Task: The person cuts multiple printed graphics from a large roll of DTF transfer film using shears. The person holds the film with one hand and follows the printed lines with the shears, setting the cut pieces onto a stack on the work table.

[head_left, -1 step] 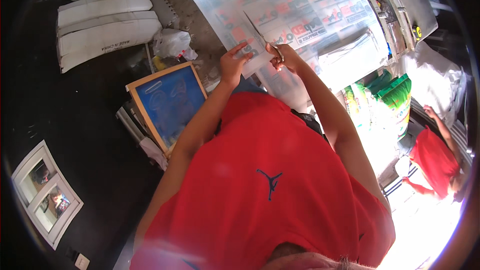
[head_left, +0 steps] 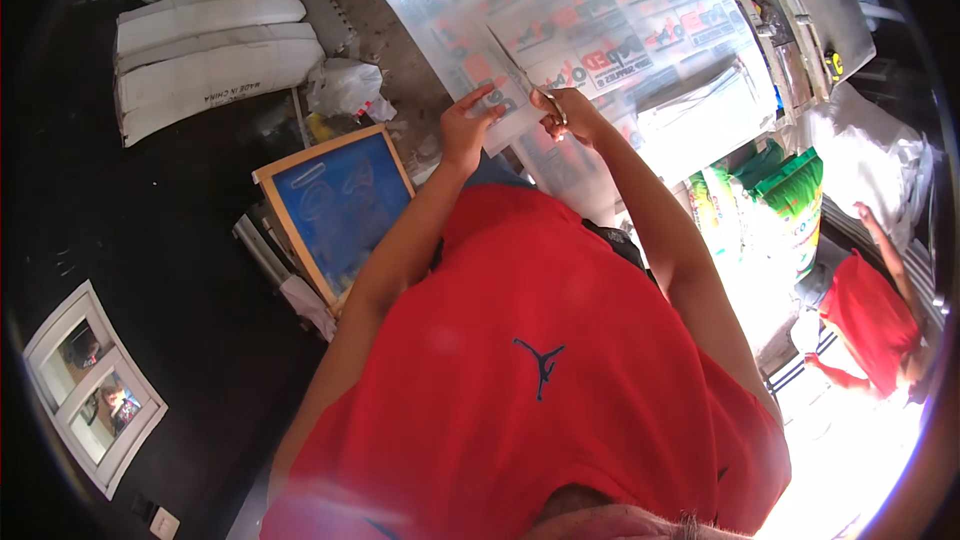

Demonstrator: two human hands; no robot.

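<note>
My right hand grips a pair of scissors, its fingers through the handle and the long blades pointing up and left over a printed plastic sheet. The sheet is translucent white with repeated red and grey print, and spreads away beyond both hands. At its near left edge, my left hand holds the sheet with thumb and index finger apart on its surface. The lower fingers of that hand are partly hidden. A near corner of the sheet lies between my hands.
A wood-framed blue screen leans left of my forearm. White cartons and a plastic bag lie farther left. At right are a metal frame, a yellow tape measure, green sacks and another person in red.
</note>
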